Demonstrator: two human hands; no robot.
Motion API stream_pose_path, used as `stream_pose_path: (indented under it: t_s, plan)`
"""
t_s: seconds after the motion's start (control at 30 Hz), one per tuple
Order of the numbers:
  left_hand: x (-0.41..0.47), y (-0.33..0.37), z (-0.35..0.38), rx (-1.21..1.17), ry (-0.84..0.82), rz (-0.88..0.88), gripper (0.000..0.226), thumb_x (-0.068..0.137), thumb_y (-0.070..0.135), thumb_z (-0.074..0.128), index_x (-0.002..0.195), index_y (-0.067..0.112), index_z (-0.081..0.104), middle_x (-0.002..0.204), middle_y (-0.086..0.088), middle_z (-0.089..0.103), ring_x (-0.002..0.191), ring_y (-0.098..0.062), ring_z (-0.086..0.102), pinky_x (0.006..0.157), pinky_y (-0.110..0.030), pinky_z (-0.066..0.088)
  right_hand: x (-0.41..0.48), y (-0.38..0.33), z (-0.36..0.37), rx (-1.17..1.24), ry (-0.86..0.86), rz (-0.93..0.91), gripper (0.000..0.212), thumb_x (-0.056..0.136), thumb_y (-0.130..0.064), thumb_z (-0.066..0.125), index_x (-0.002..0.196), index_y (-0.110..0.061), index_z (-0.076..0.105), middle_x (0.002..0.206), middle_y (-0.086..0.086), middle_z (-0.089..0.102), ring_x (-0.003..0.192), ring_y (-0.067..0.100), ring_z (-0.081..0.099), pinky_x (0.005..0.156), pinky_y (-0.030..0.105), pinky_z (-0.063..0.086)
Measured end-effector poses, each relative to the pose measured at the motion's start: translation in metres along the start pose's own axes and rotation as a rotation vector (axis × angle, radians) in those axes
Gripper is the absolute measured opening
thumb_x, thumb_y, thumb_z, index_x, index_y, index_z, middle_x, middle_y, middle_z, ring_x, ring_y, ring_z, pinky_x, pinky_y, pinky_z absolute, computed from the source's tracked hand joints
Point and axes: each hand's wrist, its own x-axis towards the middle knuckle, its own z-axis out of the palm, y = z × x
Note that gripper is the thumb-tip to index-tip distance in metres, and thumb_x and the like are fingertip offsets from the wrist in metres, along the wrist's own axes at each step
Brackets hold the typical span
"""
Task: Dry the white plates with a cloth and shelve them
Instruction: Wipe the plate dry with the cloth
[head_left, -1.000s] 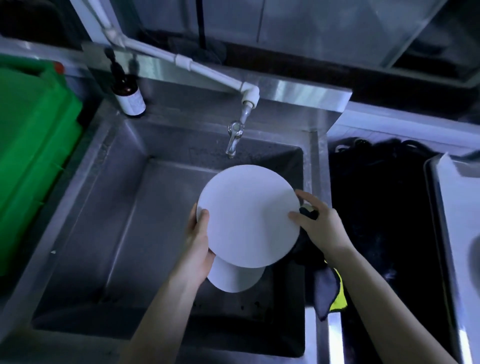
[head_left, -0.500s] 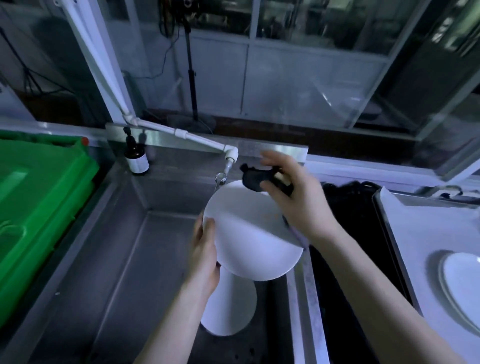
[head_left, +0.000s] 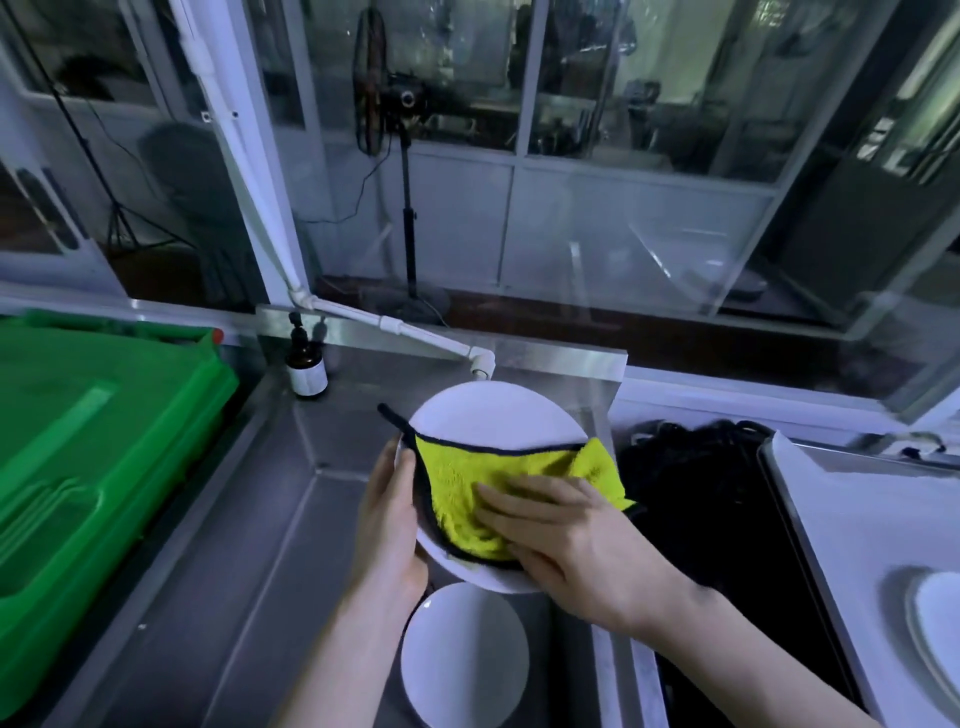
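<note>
Over the sink (head_left: 218, 597), left hand (head_left: 389, 519) grips the white plate (head_left: 493, 415) at its nine-o'clock rim, flat right hand (head_left: 576, 540) presses yellow cloth (head_left: 457, 478) on it; hard wiping could knock it onto the second plate (head_left: 465, 654) at six o'clock.

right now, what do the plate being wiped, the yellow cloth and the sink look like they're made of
Plate: likely glazed ceramic, possibly melamine; smooth, uniform white with a soft sheen.
Cloth: looks like microfibre terry; fuzzy yellow pile, dark bound edge.
Sink: stainless steel, brushed; dull grey with streaky reflections.
</note>
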Motion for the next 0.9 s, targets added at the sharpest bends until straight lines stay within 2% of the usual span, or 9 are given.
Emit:
stream_pose_path:
  t_s: [0.1, 0.17, 0.23, 0.27, 0.33, 0.43, 0.57, 0.77, 0.9]
  plan:
    - [-0.003, 0.006, 0.000, -0.007, -0.052, -0.136, 0.041, 0.105, 0.037, 0.049, 0.141, 0.021, 0.056, 0.141, -0.011, 0.061, 0.131, -0.030, 0.058, 0.110, -0.052, 0.046, 0.011, -0.004, -0.006, 0.193, 0.009, -0.106, 0.033, 0.098, -0.020, 0.056, 0.130, -0.023, 0.064, 0.137, -0.012, 0.058, 0.119, 0.021, 0.055, 0.097, 0.034, 0.045]
    - [-0.006, 0.007, 0.000, -0.046, -0.122, -0.182, 0.038, 0.104, 0.039, 0.050, 0.135, 0.020, 0.062, 0.131, -0.016, 0.067, 0.120, -0.031, 0.066, 0.097, -0.049, 0.056, 0.028, -0.006, -0.009, 0.366, 0.006, -0.134, 0.030, 0.098, -0.014, 0.056, 0.126, -0.014, 0.067, 0.135, -0.006, 0.061, 0.123, 0.021, 0.053, 0.105, 0.033, 0.040]
    - [-0.007, 0.006, -0.003, -0.037, -0.159, -0.154, 0.032, 0.107, 0.029, 0.044, 0.127, 0.022, 0.068, 0.118, -0.011, 0.074, 0.104, -0.022, 0.074, 0.073, -0.031, 0.061, 0.042, -0.007, -0.008, 0.502, -0.042, -0.104, 0.032, 0.097, -0.006, 0.055, 0.127, -0.009, 0.065, 0.139, -0.005, 0.057, 0.138, 0.010, 0.040, 0.114, 0.027, 0.030]
    - [-0.007, 0.006, -0.007, -0.025, -0.170, -0.132, 0.033, 0.108, 0.025, 0.041, 0.127, 0.023, 0.068, 0.117, -0.009, 0.075, 0.103, -0.019, 0.074, 0.071, -0.026, 0.060, 0.046, -0.006, -0.007, 0.527, -0.072, -0.081, 0.036, 0.097, -0.003, 0.053, 0.132, -0.008, 0.061, 0.143, -0.007, 0.052, 0.142, 0.005, 0.031, 0.118, 0.025, 0.025]
    - [-0.007, 0.009, -0.011, -0.004, -0.201, -0.095, 0.032, 0.107, 0.026, 0.044, 0.132, 0.025, 0.064, 0.121, -0.005, 0.074, 0.110, -0.017, 0.071, 0.081, -0.029, 0.059, 0.052, 0.002, 0.001, 0.425, -0.114, -0.077, 0.043, 0.099, -0.006, 0.049, 0.142, -0.009, 0.049, 0.149, -0.009, 0.041, 0.147, 0.005, 0.021, 0.121, 0.025, 0.017]
    - [-0.005, 0.014, -0.017, 0.041, -0.182, -0.064, 0.040, 0.094, 0.035, 0.062, 0.135, 0.032, 0.063, 0.127, 0.002, 0.072, 0.117, -0.017, 0.068, 0.094, -0.039, 0.053, 0.059, 0.020, 0.001, 0.142, -0.166, 0.044, 0.057, 0.104, -0.036, 0.040, 0.155, -0.019, 0.020, 0.161, -0.012, 0.011, 0.150, 0.006, 0.000, 0.122, 0.029, 0.005]
    - [0.002, 0.021, -0.022, 0.055, 0.006, 0.019, 0.033, 0.105, 0.025, 0.049, 0.128, 0.043, 0.063, 0.117, 0.018, 0.073, 0.102, -0.003, 0.072, 0.066, -0.022, 0.058, 0.043, 0.033, -0.011, -0.186, -0.209, 0.123, 0.065, 0.100, -0.056, 0.012, 0.154, -0.026, -0.008, 0.160, -0.013, -0.016, 0.147, 0.005, -0.020, 0.122, 0.034, -0.004]
    - [0.012, 0.023, -0.013, 0.044, 0.073, 0.042, 0.032, 0.107, 0.023, 0.044, 0.116, 0.045, 0.065, 0.112, 0.020, 0.074, 0.099, 0.001, 0.071, 0.071, -0.018, 0.056, 0.022, -0.020, 0.004, -0.122, -0.243, -0.062, 0.061, 0.105, -0.048, 0.014, 0.156, -0.018, -0.002, 0.163, -0.004, -0.011, 0.149, 0.009, -0.016, 0.121, 0.031, -0.009]
    - [0.009, 0.011, -0.006, 0.064, 0.059, 0.051, 0.028, 0.107, 0.034, 0.045, 0.123, 0.037, 0.068, 0.113, 0.014, 0.076, 0.103, 0.001, 0.070, 0.077, -0.013, 0.055, 0.057, -0.047, 0.021, 0.019, -0.164, 0.060, 0.060, 0.104, -0.039, 0.023, 0.156, -0.016, 0.003, 0.161, -0.007, -0.013, 0.146, 0.006, -0.021, 0.120, 0.026, -0.013]
